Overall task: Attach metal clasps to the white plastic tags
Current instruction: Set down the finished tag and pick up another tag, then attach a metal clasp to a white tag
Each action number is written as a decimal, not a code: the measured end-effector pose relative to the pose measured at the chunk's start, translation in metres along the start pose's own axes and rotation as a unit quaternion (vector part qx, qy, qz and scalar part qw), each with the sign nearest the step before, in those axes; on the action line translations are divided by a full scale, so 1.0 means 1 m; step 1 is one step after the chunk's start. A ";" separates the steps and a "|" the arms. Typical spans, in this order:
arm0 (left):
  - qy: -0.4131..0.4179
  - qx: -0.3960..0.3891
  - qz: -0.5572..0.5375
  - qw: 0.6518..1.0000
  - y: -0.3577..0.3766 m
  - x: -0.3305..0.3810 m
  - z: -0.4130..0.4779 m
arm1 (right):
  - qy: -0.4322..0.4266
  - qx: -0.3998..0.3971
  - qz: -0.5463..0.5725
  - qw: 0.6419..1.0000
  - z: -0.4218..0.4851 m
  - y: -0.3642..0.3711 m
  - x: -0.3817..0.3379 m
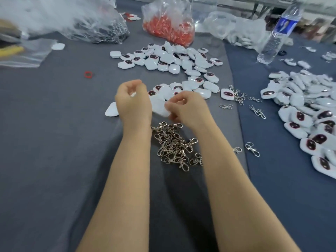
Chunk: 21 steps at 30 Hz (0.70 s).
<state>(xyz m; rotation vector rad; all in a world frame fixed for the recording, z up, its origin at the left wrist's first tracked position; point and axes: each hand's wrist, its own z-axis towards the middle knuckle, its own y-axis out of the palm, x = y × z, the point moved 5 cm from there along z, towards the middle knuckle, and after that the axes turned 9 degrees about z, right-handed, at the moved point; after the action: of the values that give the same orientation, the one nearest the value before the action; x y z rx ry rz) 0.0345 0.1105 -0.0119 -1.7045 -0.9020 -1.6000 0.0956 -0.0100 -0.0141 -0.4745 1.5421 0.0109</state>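
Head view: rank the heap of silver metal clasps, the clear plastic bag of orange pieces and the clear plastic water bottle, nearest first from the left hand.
1. Heap of silver metal clasps, by the wrist of the left hand.
2. Clear plastic bag of orange pieces, ahead, slightly right.
3. Clear plastic water bottle, far right.

Was a table point(54, 124) under grey cloth; bore white tags point(169, 59) at twelve o'clock, metal clasps point(174, 146) at centre, another tag heap point(309, 113) at three, plastic bags point(169, 28) at eleven and twelve, a water bottle point(278, 33) at two.
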 end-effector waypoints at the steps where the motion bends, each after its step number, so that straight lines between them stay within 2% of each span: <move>1: 0.013 0.023 -0.013 1.000 -0.005 0.004 0.002 | 0.014 -0.036 0.011 0.999 -0.001 0.016 -0.001; 3: 0.037 0.059 -0.028 0.997 -0.012 0.009 0.006 | 0.035 -0.084 0.040 0.995 -0.002 0.045 -0.003; 5: 0.043 0.077 -0.032 0.996 -0.017 0.010 0.008 | 0.016 -0.064 0.024 0.998 0.002 0.056 -0.005; 8: 0.029 0.092 -0.041 0.994 -0.024 0.005 0.010 | -0.068 0.045 -0.143 0.986 0.013 0.039 -0.008; 11: 0.004 0.094 -0.061 0.994 -0.024 0.002 0.011 | -0.110 -0.016 -0.289 0.951 0.018 0.047 -0.004; 13: -0.005 0.085 -0.068 0.994 -0.020 0.001 0.011 | -0.094 -0.033 -0.317 0.943 0.018 0.055 0.003; 17: -0.008 0.053 -0.044 0.998 -0.011 0.001 0.011 | -0.070 0.012 -0.302 0.951 0.017 0.040 0.007; 19: -0.030 0.021 -0.019 0.999 -0.004 -0.003 0.010 | -0.100 0.045 -0.203 0.973 0.016 0.025 0.002; 21: -0.052 -0.025 0.015 0.998 0.008 -0.007 0.006 | -0.087 0.055 -0.029 0.994 0.015 0.008 -0.005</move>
<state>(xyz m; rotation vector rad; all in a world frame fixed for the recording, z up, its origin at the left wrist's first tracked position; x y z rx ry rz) 0.0443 0.1104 -0.0190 -1.8413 -0.8889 -1.5376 0.1075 0.0028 -0.0125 -0.4182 1.3499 -0.0755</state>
